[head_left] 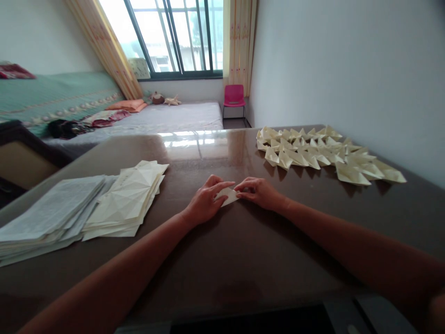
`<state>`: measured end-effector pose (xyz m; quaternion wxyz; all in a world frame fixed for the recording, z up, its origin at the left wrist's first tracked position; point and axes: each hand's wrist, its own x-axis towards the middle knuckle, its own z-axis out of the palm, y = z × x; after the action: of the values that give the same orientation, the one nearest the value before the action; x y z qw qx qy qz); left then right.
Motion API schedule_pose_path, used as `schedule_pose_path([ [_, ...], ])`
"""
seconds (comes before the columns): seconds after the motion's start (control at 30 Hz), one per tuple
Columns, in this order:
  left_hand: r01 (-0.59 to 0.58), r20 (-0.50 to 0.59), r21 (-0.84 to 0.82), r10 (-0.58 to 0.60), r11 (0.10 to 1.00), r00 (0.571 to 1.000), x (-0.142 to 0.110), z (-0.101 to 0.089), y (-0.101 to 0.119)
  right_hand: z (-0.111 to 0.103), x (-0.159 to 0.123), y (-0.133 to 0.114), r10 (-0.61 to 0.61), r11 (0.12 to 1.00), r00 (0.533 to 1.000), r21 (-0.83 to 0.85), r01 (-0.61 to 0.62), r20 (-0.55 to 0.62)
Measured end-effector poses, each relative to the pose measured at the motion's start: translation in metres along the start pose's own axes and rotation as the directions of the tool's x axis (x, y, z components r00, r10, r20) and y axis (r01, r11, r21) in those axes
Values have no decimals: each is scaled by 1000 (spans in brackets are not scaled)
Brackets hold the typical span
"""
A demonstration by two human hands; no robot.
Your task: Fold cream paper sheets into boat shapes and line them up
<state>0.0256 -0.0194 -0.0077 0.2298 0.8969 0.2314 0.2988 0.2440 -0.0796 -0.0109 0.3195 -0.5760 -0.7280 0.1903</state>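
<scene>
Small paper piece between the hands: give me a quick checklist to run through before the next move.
1. Left hand on the paper piece: ok, at its left side.
2. Right hand on the same piece: ok, at its right end.
3. Creases sharp and aligned: cannot tell, the hands cover part of it.
4. Stack of creased sheets squared up: not ok, edges stick out unevenly.
5. Folded pieces apart from the right hand: ok, they stand beyond it.
</scene>
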Motion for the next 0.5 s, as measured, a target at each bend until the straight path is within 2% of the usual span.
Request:
schedule_pose_path([
  [0.13,-72,-46,-32,70,997,996,-3,1,0,-1,-1,-5,16,996,1000,84,-17,16],
  [0.23,-115,-92,-25,112,993,989,-2,-1,1,-1,0,-9,29,970,999,240,-36,35],
  [0.33,-57,-121,-31,52,998,991,-1,-5,1,-3,2,-10,71,901,995,424,-93,67],
  [0.5,55,-123,-142,-73,988,990,1,-7,0,-5,5,-6,121,716,975,664,-215,186],
])
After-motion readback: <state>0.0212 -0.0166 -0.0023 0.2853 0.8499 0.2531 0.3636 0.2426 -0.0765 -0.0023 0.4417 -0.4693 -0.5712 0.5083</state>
